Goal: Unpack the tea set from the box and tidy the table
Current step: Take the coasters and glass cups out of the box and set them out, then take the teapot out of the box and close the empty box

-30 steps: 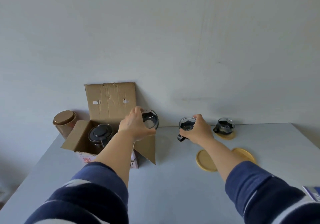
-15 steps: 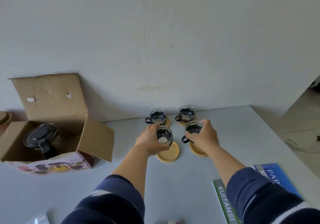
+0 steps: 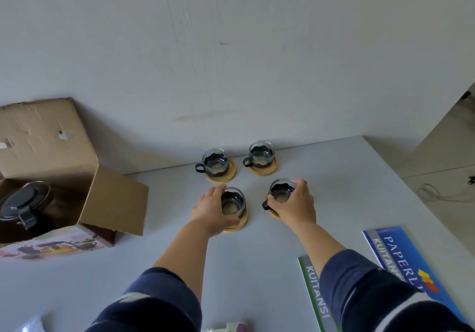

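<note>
Several glass tea cups with black holders stand on round wooden coasters on the grey table (image 3: 334, 182). My left hand (image 3: 210, 209) grips the near-left cup (image 3: 232, 202), which rests on its coaster (image 3: 241, 222). My right hand (image 3: 295, 203) grips the near-right cup (image 3: 281, 191) on a mostly hidden coaster. Two more cups (image 3: 215, 162) (image 3: 261, 155) sit on coasters behind, near the wall. The open cardboard box (image 3: 77, 177) stands at the left with a glass teapot (image 3: 24, 204) with a black lid inside.
A green receipt book (image 3: 314, 288) and a blue one (image 3: 406, 259) lie at the near right. A white and purple object (image 3: 226, 328) shows at the bottom edge. The table's right edge runs close to the blue book, with floor beyond.
Both hands carried a cup from beside the box rightward and lowered them onto the two near coasters. The view swung to the right, so the box now sits at the far left.
</note>
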A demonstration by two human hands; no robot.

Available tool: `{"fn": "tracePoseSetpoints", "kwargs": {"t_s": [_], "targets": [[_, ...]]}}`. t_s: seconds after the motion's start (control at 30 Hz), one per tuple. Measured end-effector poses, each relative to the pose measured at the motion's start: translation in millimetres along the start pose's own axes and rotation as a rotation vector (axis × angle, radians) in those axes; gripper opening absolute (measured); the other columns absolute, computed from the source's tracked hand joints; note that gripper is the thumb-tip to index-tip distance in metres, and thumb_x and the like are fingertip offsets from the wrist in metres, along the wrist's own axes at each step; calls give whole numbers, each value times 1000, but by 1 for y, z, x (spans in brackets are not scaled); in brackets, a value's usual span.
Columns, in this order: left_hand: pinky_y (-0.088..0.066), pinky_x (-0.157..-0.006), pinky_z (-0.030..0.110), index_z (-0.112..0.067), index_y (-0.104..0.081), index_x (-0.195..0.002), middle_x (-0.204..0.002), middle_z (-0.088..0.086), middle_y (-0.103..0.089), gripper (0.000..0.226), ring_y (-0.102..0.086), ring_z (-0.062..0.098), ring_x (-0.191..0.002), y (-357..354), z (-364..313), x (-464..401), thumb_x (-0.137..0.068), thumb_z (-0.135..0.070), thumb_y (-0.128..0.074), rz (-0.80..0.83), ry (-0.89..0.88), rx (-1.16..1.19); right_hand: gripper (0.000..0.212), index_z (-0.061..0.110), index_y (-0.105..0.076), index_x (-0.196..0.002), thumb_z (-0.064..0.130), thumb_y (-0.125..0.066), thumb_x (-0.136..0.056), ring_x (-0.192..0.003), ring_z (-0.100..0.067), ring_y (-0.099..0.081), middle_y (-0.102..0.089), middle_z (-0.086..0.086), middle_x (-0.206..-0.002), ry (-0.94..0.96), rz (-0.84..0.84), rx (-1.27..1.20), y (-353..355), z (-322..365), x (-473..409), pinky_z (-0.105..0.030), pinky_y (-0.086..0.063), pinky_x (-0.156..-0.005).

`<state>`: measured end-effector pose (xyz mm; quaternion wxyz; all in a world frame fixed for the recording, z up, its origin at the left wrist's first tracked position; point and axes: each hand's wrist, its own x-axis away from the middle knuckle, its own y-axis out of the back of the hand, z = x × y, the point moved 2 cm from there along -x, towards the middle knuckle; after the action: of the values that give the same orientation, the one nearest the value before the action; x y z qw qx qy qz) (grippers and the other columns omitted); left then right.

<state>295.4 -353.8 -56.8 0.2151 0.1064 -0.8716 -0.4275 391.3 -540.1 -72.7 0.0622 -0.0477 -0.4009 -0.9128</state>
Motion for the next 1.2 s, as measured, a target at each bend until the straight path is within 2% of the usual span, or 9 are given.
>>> {"fn": "tracePoseSetpoints", "kwargs": {"t_s": [0.13,0.23,0.43,0.57,0.67,0.87,1.03,1.1,1.2], "targets": [[-19,-117,46,-26,-1,-155,-158,-7,-20,104,-21,17,-144,1,-4,6,-76,-42,-68,-23,-14,-174,99,15,-20,-145,54,-73,-71,-131,-33,-35,-33,-10,-146,-12,62,0,8,5,1,-46,-42,-99],[-2,-118,54,-27,10,-154,-162,-5,-11,110,-7,15,-149,15,0,13,-80,-54,-66,-54,6,-209,102,20,-13,-147,64,-66,-72,-136,-31,-27,-24,-8,-149,65,94,180,17,21,4,-45,-36,-103],[-3,-119,57,-21,-6,-155,-163,-6,-9,86,0,15,-150,78,22,35,-91,-53,-52,-247,55,-287,80,25,-26,-142,57,-62,-78,-137,-31,-21,-24,-9,-148,341,224,411,14,90,17,-46,-33,-107],[-4,-119,56,-20,-11,-155,-162,-6,-10,80,0,16,-150,123,60,58,-93,-49,-52,-341,127,-283,65,26,-35,-139,45,-60,-82,-135,-31,-24,-32,-7,-143,477,318,431,-12,144,44,-43,-33,-103],[-5,-119,57,-20,-12,-155,-162,-5,-10,78,1,17,-150,155,98,75,-94,-48,-51,-399,192,-275,60,25,-37,-138,45,-58,-85,-135,-31,-25,-35,-7,-140,572,396,428,-41,189,70,-43,-34,-103],[-3,-118,57,-20,-10,-154,-163,1,-10,89,0,23,-151,209,187,109,-87,-57,-55,-464,327,-299,44,21,-49,-131,37,-56,-90,-126,-28,-43,-49,-6,-134,742,464,242,-109,277,132,-41,-41,-103],[2,-117,59,-15,12,-153,-162,2,17,117,18,23,-148,235,256,124,-75,-79,-47,-342,466,-339,36,16,-51,-130,26,-51,-95,-119,-22,-52,-54,-6,-131,744,601,67,-164,327,178,-32,-43,-97],[4,-116,59,-13,18,-152,-160,3,22,127,21,23,-147,238,278,124,-69,-85,-45,-287,500,-297,30,12,-59,-121,26,-49,-96,-112,-24,-58,-62,-7,-118,689,648,71,-189,341,187,-33,-47,-93],[1,-118,58,-13,20,-151,-161,2,23,133,17,22,-149,230,297,125,-65,-86,-49,-273,488,-223,32,6,-66,-89,32,-49,-96,-89,-29,-66,-60,-6,-75,581,679,157,-225,354,195,-38,-52,-79]]}}
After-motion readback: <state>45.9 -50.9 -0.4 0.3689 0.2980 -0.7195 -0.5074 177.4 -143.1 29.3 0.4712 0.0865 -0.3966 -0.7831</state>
